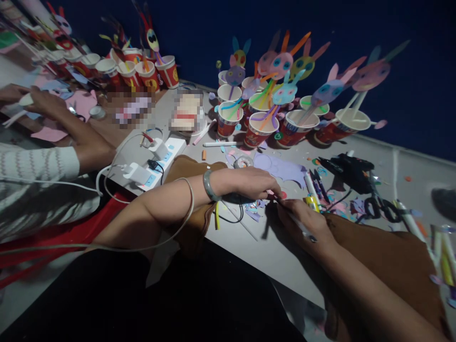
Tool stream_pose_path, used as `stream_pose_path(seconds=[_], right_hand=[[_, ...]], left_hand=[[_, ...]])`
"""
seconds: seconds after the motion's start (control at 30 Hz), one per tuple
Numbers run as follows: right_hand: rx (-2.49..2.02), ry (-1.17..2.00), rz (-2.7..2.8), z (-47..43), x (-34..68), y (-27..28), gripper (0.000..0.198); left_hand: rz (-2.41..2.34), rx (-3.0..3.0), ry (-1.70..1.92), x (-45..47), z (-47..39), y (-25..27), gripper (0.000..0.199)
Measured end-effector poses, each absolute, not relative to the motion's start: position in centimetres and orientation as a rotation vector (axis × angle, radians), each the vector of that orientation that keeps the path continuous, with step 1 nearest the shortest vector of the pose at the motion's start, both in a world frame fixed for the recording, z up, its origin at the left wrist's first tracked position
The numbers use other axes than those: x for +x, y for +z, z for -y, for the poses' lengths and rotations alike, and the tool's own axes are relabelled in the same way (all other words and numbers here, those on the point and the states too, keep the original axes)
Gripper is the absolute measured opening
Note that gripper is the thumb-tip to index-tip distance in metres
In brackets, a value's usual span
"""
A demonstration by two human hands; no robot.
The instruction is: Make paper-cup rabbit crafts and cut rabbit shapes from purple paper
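Note:
My right hand (308, 222) is closed around a pen (301, 227) with a clear barrel. The pen slants across the hand, its dark end by the wrist. My left hand (254, 184), below a jade-coloured bangle (211, 185), reaches across from the left. Its fingers are bent and pressed together right at the tips of my right hand. Whatever the left fingertips pinch is hidden or too small to name. Beyond the hands lies a cut sheet of purple paper (281, 168), with a roll of tape (244, 163) near the left wrist. Paper scraps (253, 209) lie below the left hand.
Paper cups (261, 130) with rabbit-faced straw figures stand at the back. A power strip (167, 159) with plugs and a cable cross the left side. Black scissors (383, 209) and markers (311, 187) lie right. A co-worker's arm (94, 147) is at left.

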State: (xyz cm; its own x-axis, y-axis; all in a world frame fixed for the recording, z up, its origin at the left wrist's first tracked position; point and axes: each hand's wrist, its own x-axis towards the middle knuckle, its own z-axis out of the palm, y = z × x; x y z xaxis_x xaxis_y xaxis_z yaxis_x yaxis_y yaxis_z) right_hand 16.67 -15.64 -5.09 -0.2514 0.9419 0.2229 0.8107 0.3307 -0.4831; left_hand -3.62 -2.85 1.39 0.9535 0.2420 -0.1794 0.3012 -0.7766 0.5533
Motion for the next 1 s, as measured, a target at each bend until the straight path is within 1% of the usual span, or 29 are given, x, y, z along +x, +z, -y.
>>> stream_pose_path(seconds=[0.1, 0.37, 0.73, 0.87, 1.0], right_hand=[[-1.542, 0.331, 2.182, 15.4, 16.6, -5.2, 0.019], [-1.531, 0.372, 2.213, 15.4, 16.5, -5.1, 0.021], [-1.543, 0.336, 2.219, 15.8, 17.1, -4.8, 0.016], [-1.574, 0.290, 2.221, 16.0, 17.7, -5.2, 0.021], [-1.605, 0.178, 2.217, 15.7, 17.6, -4.8, 0.029]], left_hand=[[-0.381, 2.501, -0.138, -3.7, 2.9, 1.4, 0.044], [-0.391, 2.525, -0.163, -3.7, 2.9, 1.5, 0.044], [-0.382, 2.530, -0.191, -3.9, 3.0, 1.8, 0.046], [-0.381, 2.543, -0.217, -4.0, 3.1, 2.2, 0.047], [-0.371, 2.536, -0.207, -4.1, 3.2, 2.2, 0.047]])
